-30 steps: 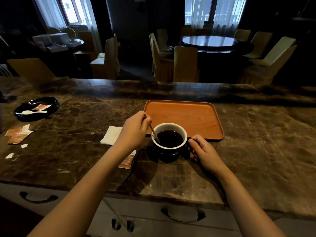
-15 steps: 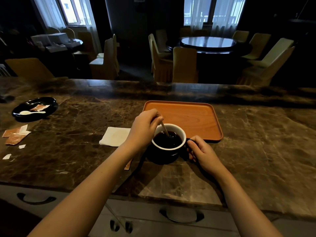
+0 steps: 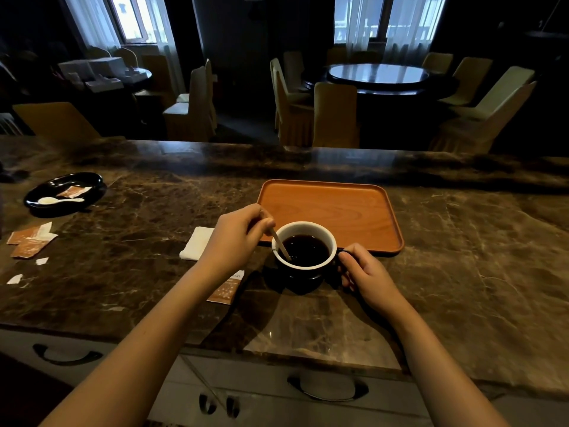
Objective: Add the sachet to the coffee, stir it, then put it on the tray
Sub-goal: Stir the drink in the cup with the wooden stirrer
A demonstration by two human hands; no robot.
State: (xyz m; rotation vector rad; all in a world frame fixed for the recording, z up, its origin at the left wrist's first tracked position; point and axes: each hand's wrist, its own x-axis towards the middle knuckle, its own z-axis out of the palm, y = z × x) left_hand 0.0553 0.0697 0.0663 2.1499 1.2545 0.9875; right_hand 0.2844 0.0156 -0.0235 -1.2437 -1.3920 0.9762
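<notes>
A dark cup with a white inside (image 3: pixel 327 241), full of black coffee, stands on the marble counter just in front of the orange wooden tray (image 3: pixel 354 208). My left hand (image 3: pixel 237 238) pinches a thin wooden stirrer (image 3: pixel 279 243) whose tip dips into the coffee at the cup's left side. My right hand (image 3: pixel 363 272) is closed on the cup's handle at the right. A torn orange sachet (image 3: pixel 228 289) lies on the counter under my left wrist.
A white napkin (image 3: pixel 197 241) lies left of the cup. A black dish (image 3: pixel 89 183) with a white spoon and a sachet sits at far left, with more sachets (image 3: pixel 29 241) and paper scraps nearby. Drawer handles run below the counter's front edge.
My left hand has kept circling the stirrer in the coffee, going from the cup's left side to its middle and back to the left. My right hand stays on the handle.
</notes>
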